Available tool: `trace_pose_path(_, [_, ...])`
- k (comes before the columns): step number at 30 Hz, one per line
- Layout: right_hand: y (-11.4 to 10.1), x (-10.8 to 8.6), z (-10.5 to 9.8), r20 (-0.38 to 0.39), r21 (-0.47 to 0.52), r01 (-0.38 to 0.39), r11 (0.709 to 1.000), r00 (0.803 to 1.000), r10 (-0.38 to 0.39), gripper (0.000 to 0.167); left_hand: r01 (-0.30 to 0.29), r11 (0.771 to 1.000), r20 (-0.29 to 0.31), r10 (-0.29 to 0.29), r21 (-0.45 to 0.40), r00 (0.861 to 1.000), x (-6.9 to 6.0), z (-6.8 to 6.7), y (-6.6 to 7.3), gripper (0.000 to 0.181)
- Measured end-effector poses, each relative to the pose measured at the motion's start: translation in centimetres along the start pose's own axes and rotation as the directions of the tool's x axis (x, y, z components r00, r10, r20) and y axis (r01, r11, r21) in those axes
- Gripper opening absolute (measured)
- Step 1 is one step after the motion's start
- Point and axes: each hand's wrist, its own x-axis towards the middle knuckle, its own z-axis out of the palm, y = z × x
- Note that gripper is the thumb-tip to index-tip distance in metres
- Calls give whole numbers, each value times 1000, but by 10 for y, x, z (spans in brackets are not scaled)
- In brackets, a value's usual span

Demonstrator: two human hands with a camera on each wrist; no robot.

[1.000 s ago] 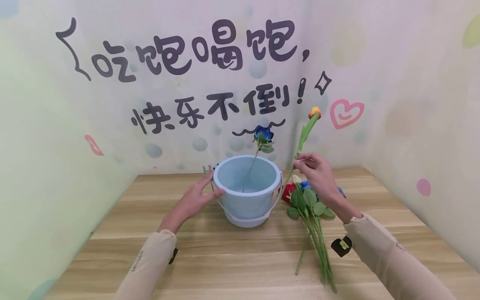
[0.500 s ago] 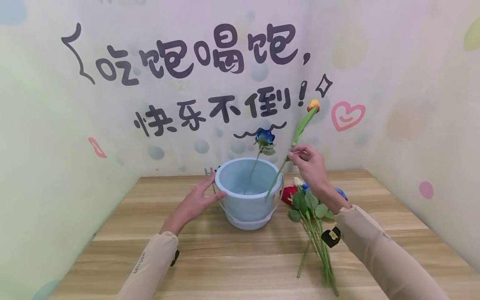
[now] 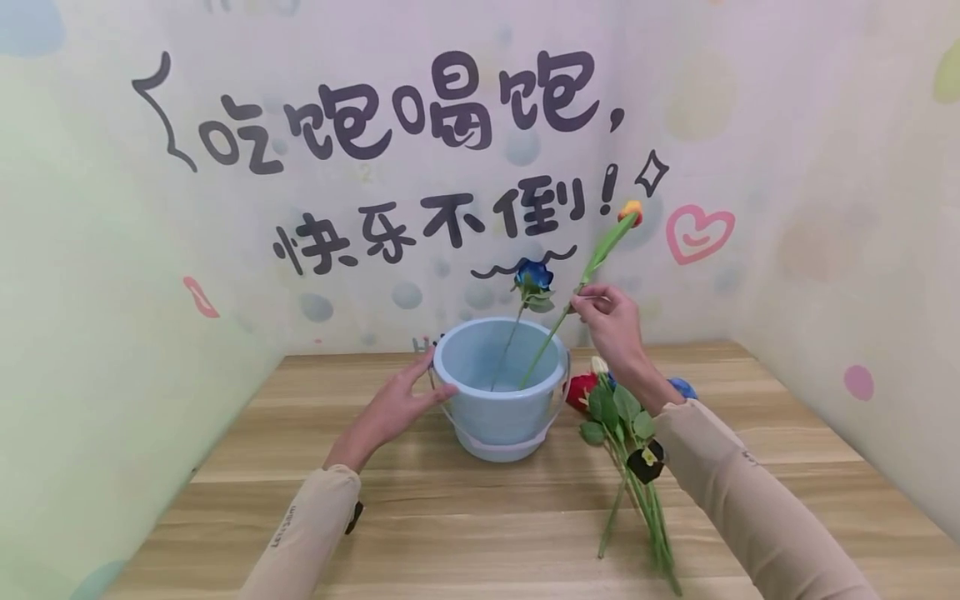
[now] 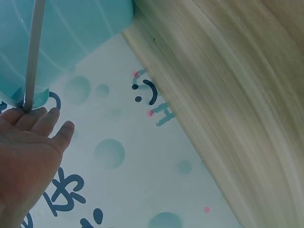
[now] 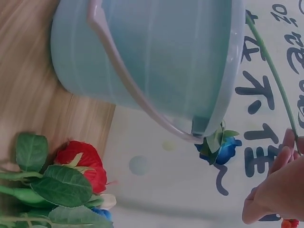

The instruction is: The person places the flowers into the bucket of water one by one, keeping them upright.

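A yellow-orange tulip is held by its green stem, pinched between the thumb and fingers of my right hand. Its lower stem slants down into the mouth of a light blue bucket. One blue rose leans inside the bucket, bloom above the rim. Thumb and fingers spread, my left hand rests against the bucket's left rim; in the left wrist view its fingertips touch near the handle's end. The right wrist view shows the tulip's stem passing over the rim.
Right of the bucket, several cut flowers lie on the wooden table: a red rose, a white bloom and blue ones, their stems pointing toward me. A wall with lettering stands behind the table.
My right hand has moved left with the tulip, bringing its stem end from beside the bucket over the rim and into it. The left hand stays at the bucket.
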Motion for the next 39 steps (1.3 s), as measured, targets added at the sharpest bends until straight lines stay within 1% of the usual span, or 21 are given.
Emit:
trace_pose_path(2, [3, 0, 0, 10, -19, 8, 1000, 1000, -8, 23, 0, 1000, 0, 0, 0, 1000, 0, 1, 1, 89])
trace_pose_path(6, [12, -2, 4, 57, -76, 37, 996, 998, -33, 21, 4, 1000, -1, -4, 0, 1000, 0, 1, 1, 89])
trace_pose_path(11, [20, -9, 13, 109, -128, 42, 991, 994, -28, 20, 6, 1000, -1, -6, -4, 1000, -1, 1, 1, 91])
trace_pose_path(15, [24, -13, 20, 143, -147, 41, 988, 990, -20, 19, 13, 1000, 0, -13, -1, 1000, -2, 1, 1, 92])
trace_pose_path(23, [26, -17, 26, 160, -197, 42, 979, 987, -11, 17, -1, 1000, -6, 1, 1, 1000, -1, 1, 3, 89])
trace_pose_path(26, [27, -18, 27, 160, -213, 40, 976, 987, -5, 17, 3, 1000, -6, -3, -2, 1000, -1, 1, 3, 89])
trace_pose_path(33, [31, -18, 27, 166, -241, 61, 969, 986, -21, 18, 18, 1000, -5, -18, 1, 1000, -2, 1, 4, 90])
trace_pose_path(39, [32, -19, 28, 168, -270, 75, 960, 985, -29, 18, 13, 1000, -6, -13, 6, 1000, -1, 1, 3, 90])
